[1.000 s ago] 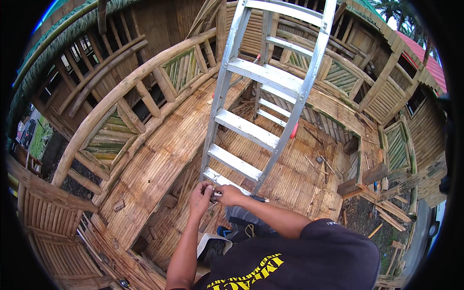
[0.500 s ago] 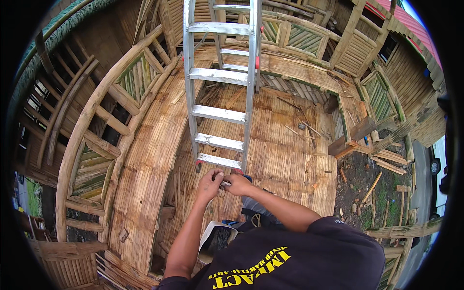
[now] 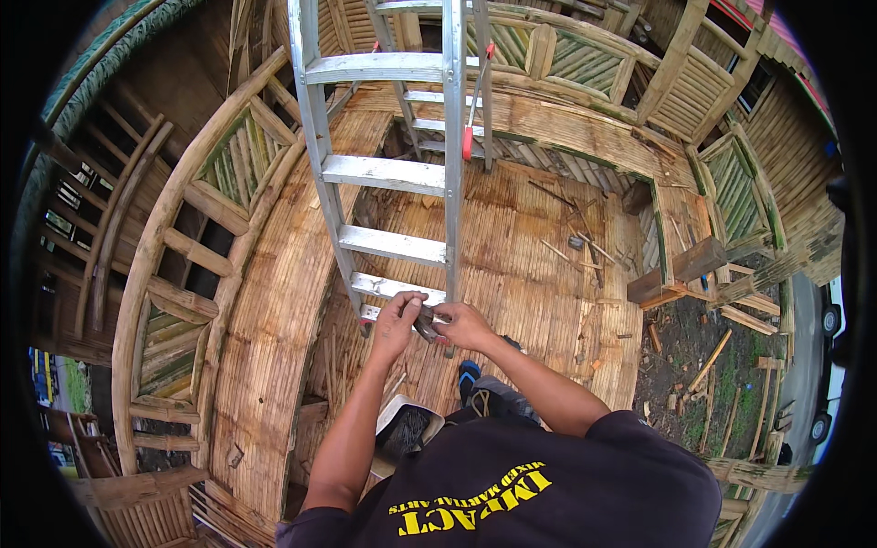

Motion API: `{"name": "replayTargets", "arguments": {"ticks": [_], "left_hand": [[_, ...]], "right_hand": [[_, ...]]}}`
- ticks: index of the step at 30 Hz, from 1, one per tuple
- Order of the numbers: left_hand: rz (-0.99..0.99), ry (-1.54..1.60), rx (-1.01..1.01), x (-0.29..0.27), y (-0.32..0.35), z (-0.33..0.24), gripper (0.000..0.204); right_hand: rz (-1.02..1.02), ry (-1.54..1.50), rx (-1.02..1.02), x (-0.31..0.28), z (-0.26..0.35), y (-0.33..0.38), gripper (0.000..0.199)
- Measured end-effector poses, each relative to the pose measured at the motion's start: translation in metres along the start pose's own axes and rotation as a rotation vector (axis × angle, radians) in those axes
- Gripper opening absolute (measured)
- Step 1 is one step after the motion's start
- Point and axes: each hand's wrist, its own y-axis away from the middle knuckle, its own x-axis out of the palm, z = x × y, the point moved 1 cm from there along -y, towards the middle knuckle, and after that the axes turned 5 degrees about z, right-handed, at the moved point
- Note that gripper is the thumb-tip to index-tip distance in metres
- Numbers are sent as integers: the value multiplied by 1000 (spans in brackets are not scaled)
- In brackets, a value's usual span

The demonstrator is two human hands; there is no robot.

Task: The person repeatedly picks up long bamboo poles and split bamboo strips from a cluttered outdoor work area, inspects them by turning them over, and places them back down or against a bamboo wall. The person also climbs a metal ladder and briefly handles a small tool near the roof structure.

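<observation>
Item: small dark object (image 3: pixel 425 321), held at the foot of the aluminium stepladder (image 3: pixel 388 183).
Your left hand (image 3: pixel 396 324) and right hand (image 3: pixel 461 326) both close their grip on it, just below the lowest rung; the work looks mid-course, object not yet released, bamboo floor (image 3: pixel 548 274) beneath.

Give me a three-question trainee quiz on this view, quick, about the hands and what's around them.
1. True or false: both hands meet on one small dark object in front of the ladder.
2. What does the red-handled tool lean against? A) the ladder B) the railing C) a tree
3. What material covers the floor?

Key:
1. True: left hand and right hand pinch the small dark object before the aluminium ladder.
2. A: the red-handled tool.
3. Bamboo slats, the floor.
</observation>
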Motion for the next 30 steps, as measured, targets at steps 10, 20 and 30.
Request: {"name": "replayTargets", "arguments": {"ticks": [10, 20, 30], "left_hand": [[-132, 21, -151, -1, -64, -34, 25], [82, -9, -256, 17, -97, -16, 29], [117, 81, -126, 22, -124, -47, 27]], "right_hand": [[-354, -473, -262, -94, 21, -57, 32], [-382, -181, -344, -145, 50, -38, 37], [-321, 283, -318, -177, 74, -36, 53]]}}
